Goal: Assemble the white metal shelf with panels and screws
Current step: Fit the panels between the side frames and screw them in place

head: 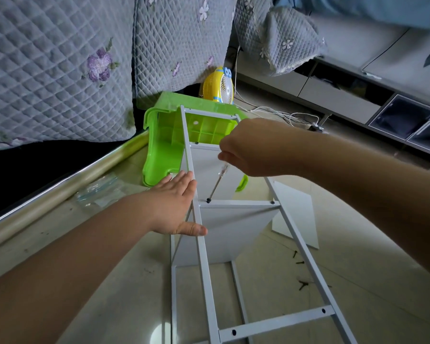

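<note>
Your white metal frame [204, 244] lies on its side across the pale floor [124, 289], its ladder-like rails and rungs running away from you toward a green plastic stool [164, 150] tipped over at the far end. Two white panels [224, 234] stand between the rails, one beyond the other, and a further loose panel [296, 214] lies flat on the floor just right of the frame.

Your left hand [175, 207] rests flat against the left rail, fingers straight, thumb laid across the rail; it grips nothing.

Your right hand [248, 147] is curled round the clear handle of a screwdriver [217, 182]. The shaft slants down and left, and its tip sits on a dark screw [208, 200] at the left end of a rung. A second dark screw [272, 202] sits at the right end of the same rung.

The nearest rung [276, 321] shows two dark holes; whether they hold screws cannot be told.

Several loose dark screws [302, 284] lie scattered on the floor to the right of the frame. A clear plastic bag [97, 192] lies on the floor at left, near the base of a sofa with a quilted grey cover [60, 70]. A yellow fan [220, 86] stands behind the stool, with white cables [283, 115] trailing to its right.
</note>
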{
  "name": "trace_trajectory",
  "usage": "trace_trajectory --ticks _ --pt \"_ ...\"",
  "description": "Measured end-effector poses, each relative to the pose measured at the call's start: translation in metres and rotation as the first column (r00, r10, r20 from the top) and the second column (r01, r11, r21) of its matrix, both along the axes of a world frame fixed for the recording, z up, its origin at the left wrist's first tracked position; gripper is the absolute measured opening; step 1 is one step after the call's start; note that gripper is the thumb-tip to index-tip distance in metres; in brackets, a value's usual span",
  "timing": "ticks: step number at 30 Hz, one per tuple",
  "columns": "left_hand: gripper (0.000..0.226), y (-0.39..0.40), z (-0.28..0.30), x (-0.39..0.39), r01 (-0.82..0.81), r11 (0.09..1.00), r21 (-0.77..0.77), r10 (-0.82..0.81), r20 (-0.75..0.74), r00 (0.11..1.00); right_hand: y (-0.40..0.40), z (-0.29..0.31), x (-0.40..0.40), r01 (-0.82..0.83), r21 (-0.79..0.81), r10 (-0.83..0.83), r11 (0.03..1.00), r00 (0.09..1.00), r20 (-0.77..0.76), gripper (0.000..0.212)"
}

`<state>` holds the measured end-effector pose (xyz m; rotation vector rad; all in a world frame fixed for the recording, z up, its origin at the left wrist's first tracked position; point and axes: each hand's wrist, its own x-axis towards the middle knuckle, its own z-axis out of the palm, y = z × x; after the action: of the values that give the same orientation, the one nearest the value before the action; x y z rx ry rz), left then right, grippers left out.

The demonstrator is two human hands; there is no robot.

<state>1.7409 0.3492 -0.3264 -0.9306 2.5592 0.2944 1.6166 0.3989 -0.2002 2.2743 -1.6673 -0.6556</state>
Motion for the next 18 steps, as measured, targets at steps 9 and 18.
trace_trajectory --ticks 9,18 --pt "0.101 0.004 -0.005 0.001 0.051 0.995 -0.084 -0.054 -0.037 0.998 0.005 -0.012 -0.013 0.143 0.045 -0.150 0.989 0.963 0.222 0.024" --pt "0.097 0.006 0.003 0.001 0.047 0.996 -0.076 -0.049 -0.033 0.998 0.007 -0.003 -0.005 0.057 -0.011 -0.056 0.998 0.990 0.130 0.032"
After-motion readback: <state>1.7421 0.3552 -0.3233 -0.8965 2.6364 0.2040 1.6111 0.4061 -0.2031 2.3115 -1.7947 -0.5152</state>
